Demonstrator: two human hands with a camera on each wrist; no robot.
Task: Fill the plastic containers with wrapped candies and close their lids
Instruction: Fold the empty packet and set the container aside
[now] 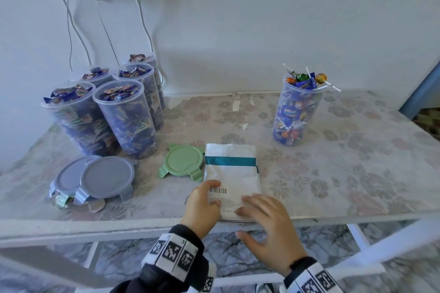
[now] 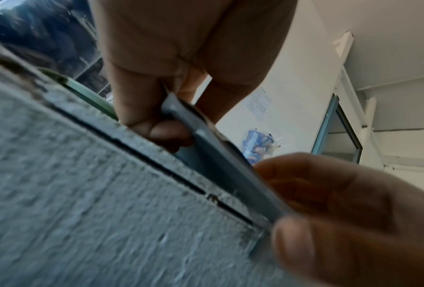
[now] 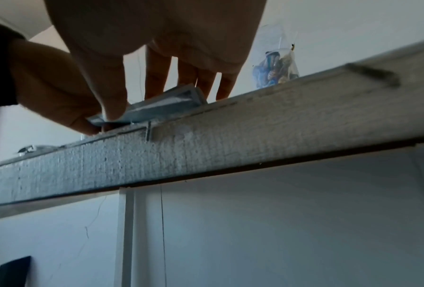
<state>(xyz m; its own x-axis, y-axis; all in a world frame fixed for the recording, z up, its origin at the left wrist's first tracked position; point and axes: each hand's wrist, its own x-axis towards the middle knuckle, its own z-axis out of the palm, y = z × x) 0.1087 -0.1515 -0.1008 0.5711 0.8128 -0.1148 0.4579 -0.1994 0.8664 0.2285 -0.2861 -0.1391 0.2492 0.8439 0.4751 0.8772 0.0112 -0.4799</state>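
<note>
At the near edge of the flower-patterned table (image 1: 333, 173), my left hand (image 1: 202, 207) grips the lower left corner of a flat white plastic mailer packet with a teal band (image 1: 232, 173), thumb on top beside the barcode and fingers curled underneath, as the left wrist view shows. My right hand (image 1: 266, 223) lies on the packet's lower right corner, fingers straight and spread, thumb hanging off the table edge; it presses and grasps nothing.

To lift this well, I judge I should slip the right thumb under the raised edge, bring the packet up level with both hands, and keep its far end clear of the round green plastic lid (image 1: 182, 162) that it partly overlaps.

The candies are all in their jars. At back left stand five tall clear plastic containers (image 1: 123, 116), each packed to the rim with blue-wrapped candies (image 1: 119, 93), none lidded. At right, well apart, a sixth clear plastic container (image 1: 297, 114) holds blue-wrapped sweets and lollipops (image 1: 307, 79), their sticks poking past the rim. Two round grey-blue plastic lids (image 1: 95, 177) overlap near the left group, with more lid tabs peeping out beneath them.
</note>
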